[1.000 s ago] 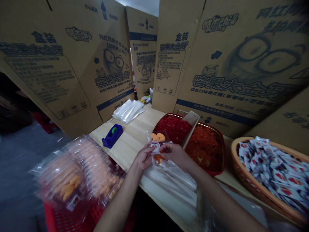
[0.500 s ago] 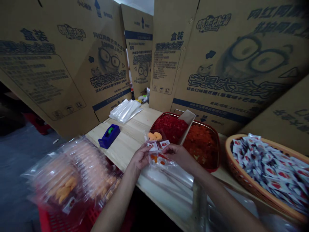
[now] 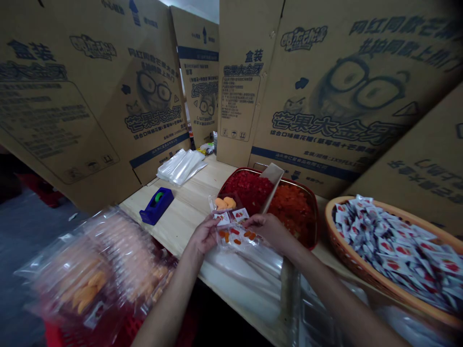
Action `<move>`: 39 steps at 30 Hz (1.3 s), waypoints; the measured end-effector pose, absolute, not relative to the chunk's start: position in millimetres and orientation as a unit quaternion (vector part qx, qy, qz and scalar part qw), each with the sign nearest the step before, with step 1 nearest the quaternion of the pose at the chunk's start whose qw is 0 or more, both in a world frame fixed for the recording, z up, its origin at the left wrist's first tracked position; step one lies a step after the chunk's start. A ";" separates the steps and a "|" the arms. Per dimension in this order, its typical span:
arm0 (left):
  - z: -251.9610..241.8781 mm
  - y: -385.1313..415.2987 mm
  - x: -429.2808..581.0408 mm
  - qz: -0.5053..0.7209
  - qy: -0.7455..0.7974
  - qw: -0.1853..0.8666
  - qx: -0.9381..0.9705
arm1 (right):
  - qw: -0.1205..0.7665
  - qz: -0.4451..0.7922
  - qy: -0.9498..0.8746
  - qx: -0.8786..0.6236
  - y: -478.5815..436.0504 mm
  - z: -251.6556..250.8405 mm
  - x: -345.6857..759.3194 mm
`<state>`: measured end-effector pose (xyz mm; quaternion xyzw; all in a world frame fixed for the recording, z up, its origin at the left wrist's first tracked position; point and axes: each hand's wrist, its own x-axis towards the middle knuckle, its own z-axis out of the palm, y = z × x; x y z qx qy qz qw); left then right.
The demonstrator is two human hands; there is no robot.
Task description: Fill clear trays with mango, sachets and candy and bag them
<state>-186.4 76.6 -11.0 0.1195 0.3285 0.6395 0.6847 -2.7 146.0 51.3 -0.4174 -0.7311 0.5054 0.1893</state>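
In front of me is a clear plastic tray [image 3: 221,243] with compartments. Its far end holds plump orange candies [image 3: 224,203], its middle two small white sachets [image 3: 230,217], and its near part several small red and orange gummy pieces [image 3: 237,241]. My left hand [image 3: 203,234] grips the tray's left edge, thumb on top. Over the right edge, my right hand [image 3: 266,229] has its fingers drawn together beside a sachet; whatever they pinch is hidden. Behind it stands a red tub [image 3: 317,226] of red and orange pieces, split by a cardboard divider [image 3: 272,185].
An orange basket [image 3: 331,236] of sachets stands right. To the left are a blue tape dispenser [image 3: 156,206], clear bags [image 3: 181,166] and a red crate [image 3: 68,335] piled with filled trays [image 3: 126,260]. Large cardboard boxes [image 3: 336,111] wall the back. Clear plastic [image 3: 246,274] lies under my hands.
More gummy pieces now show in the tray's near part. My right fingers have lifted slightly off the pieces towards the right edge. The view has shifted a little to the right.
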 end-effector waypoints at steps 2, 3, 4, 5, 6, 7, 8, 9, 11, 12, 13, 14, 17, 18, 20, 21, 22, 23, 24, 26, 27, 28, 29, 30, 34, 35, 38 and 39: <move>-11.0 76.5 -186.3 0.638 0.330 0.686 0.120 | 0.198 0.490 -0.738 -0.419 147.6 48.9 -3.4; -11.1 76.4 -186.4 0.637 0.332 0.685 0.119 | 0.203 0.484 -0.741 -0.418 148.2 48.0 -3.4; -11.3 76.4 -186.4 0.637 0.334 0.685 0.119 | 0.207 0.480 -0.745 -0.414 148.6 47.6 -3.1; -11.5 76.3 -186.5 0.637 0.335 0.684 0.119 | 0.210 0.478 -0.749 -0.408 148.8 47.6 -2.4; -11.7 76.3 -186.6 0.638 0.335 0.683 0.119 | 0.212 0.476 -0.754 -0.400 149.0 48.2 -1.1; -11.7 76.3 -186.6 0.639 0.335 0.683 0.120 | 0.218 0.472 -0.757 -0.395 149.4 49.2 0.8; -11.6 76.2 -186.7 0.639 0.335 0.682 0.121 | 0.226 0.465 -0.759 -0.396 150.1 50.6 3.7; -11.3 76.1 -186.8 0.639 0.335 0.682 0.121 | 0.241 0.449 -0.759 -0.406 151.4 52.2 7.5; -9.8 75.1 -187.1 0.638 0.337 0.682 0.121 | 0.278 0.390 -0.761 -0.438 155.8 55.4 18.7; -8.7 74.1 -187.3 0.637 0.340 0.681 0.119 | 0.290 0.348 -0.766 -0.457 158.5 56.9 26.0; -7.3 72.7 -187.5 0.638 0.343 0.680 0.117 | 0.295 0.300 -0.774 -0.473 161.2 58.0 34.3; -5.7 70.6 -187.6 0.638 0.345 0.679 0.116 | 0.294 0.253 -0.785 -0.483 163.1 58.8 43.3; 0.3 61.5 -187.7 0.641 0.353 0.672 0.111 | 0.260 0.152 -0.816 -0.494 159.4 58.1 72.9; 2.6 57.7 -187.5 0.643 0.356 0.670 0.108 | 0.244 0.134 -0.821 -0.499 154.1 56.4 82.9; 7.5 49.5 -186.5 0.644 0.362 0.666 0.101 | 0.210 0.102 -0.820 -0.523 138.3 50.0 101.5; 9.9 45.4 -185.7 0.644 0.365 0.666 0.098 | 0.191 0.083 -0.815 -0.541 128.9 45.2 109.6; 12.2 41.2 -184.7 0.642 0.366 0.667 0.096 | 0.172 0.062 -0.807 -0.562 119.4 39.3 116.7; 14.2 37.1 -183.7 0.640 0.367 0.668 0.095 | 0.151 0.045 -0.798 -0.581 110.3 32.7 122.5; 15.9 32.9 -182.5 0.637 0.369 0.671 0.095 | 0.131 0.032 -0.789 -0.600 102.2 25.5 126.7; 18.3 24.5 -179.8 0.631 0.371 0.675 0.095 | 0.095 0.020 -0.770 -0.631 90.3 11.1 130.7; 19.1 20.3 -178.3 0.629 0.371 0.677 0.094 | 0.081 0.016 -0.763 -0.641 86.6 4.6 130.8; 19.7 16.1 -176.7 0.627 0.372 0.678 0.094 | 0.071 0.008 -0.759 -0.647 84.3 -1.0 130.1; 20.2 11.9 -175.0 0.625 0.374 0.679 0.095 | 0.066 -0.005 -0.757 -0.650 83.0 -5.6 129.0; 20.7 8.0 -173.2 0.623 0.375 0.680 0.096 | 0.064 -0.025 -0.757 -0.650 82.6 -9.1 128.1; 22.5 -4.4 -165.8 0.612 0.375 0.689 0.101 | 0.058 -0.091 -0.769 -0.631 83.9 -15.7 130.3; 23.0 -6.4 -164.1 0.610 0.373 0.692 0.100 | 0.058 -0.097 -0.772 -0.626 84.6 -16.3 132.3; 24.5 -11.1 -160.1 0.607 0.370 0.696 0.099 | 0.077 -0.098 -0.774 -0.620 88.6 -18.5 138.1; 25.0 -12.5 -159.2 0.605 0.370 0.698 0.100 | 0.086 -0.098 -0.774 -0.619 91.0 -19.5 139.1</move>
